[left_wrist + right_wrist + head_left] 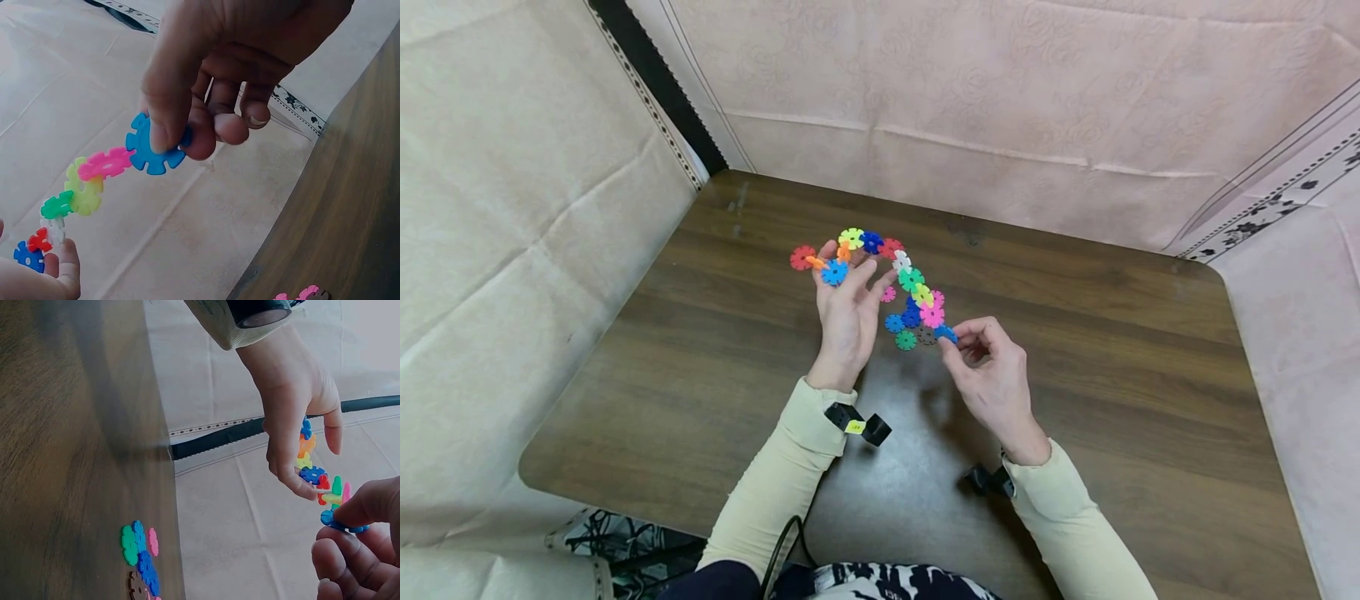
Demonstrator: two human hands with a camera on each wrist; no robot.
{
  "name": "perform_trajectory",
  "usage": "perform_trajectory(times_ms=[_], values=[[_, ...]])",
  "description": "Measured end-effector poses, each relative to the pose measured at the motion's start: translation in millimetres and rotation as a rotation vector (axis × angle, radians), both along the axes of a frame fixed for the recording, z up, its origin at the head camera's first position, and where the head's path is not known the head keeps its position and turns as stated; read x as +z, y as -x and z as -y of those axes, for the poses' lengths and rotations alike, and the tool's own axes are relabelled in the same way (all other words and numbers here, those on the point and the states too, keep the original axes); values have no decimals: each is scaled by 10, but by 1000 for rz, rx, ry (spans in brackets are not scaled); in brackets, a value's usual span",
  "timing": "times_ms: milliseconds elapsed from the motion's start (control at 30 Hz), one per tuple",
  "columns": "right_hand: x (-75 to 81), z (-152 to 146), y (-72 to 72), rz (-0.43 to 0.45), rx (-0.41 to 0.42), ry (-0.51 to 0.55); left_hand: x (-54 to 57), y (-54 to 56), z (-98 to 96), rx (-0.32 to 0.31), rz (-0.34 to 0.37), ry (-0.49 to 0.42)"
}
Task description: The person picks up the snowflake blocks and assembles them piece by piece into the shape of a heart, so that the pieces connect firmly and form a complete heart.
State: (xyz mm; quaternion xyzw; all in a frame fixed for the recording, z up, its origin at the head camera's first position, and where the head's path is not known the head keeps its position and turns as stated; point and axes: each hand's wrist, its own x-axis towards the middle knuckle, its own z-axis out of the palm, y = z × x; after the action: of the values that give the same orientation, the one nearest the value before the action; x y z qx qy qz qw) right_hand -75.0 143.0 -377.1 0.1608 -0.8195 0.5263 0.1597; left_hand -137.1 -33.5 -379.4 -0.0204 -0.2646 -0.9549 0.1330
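Here, linked, notched plastic discs point(912, 280)

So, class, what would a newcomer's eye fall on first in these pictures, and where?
First, the colourful chain of notched discs, running across the left hand to the right hand above the brown table. The right hand pinches a blue disc at the chain's end. Next, a cluster of discs lying on the table.

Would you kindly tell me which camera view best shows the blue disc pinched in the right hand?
The left wrist view: the blue disc appears large with its notches clear, though the right hand covers part of it. The head view shows it small; the right wrist view shows it tilted and partly covered.
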Motion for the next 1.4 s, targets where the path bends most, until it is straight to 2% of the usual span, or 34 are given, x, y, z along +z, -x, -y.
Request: perform_trajectory(times_ms=[100,333,367,600,700,933,1033,1400], values=[[80,31,-39,5,0,-4,-5,3,-13,-1,-13,10],[-229,-62,94,6,-1,-5,-38,-7,-53,-33,-74,91],[-231,-60,95,3,1,-6,-41,-11,-61,-41,-76,104],[-232,-48,103,-26,16,-3,-44,-46,-98,-161,-42,210],[-235,-49,104,-27,17,2,-31,-56,-111,-194,-32,256],[-253,-40,112,-14,16,-7,9,-80,-157,-194,-105,282],[-262,-32,115,-22,13,-17,27,-83,-167,-218,-132,283],[-247,-44,120,-83,35,-11,32,-71,-198,-180,-109,334]])
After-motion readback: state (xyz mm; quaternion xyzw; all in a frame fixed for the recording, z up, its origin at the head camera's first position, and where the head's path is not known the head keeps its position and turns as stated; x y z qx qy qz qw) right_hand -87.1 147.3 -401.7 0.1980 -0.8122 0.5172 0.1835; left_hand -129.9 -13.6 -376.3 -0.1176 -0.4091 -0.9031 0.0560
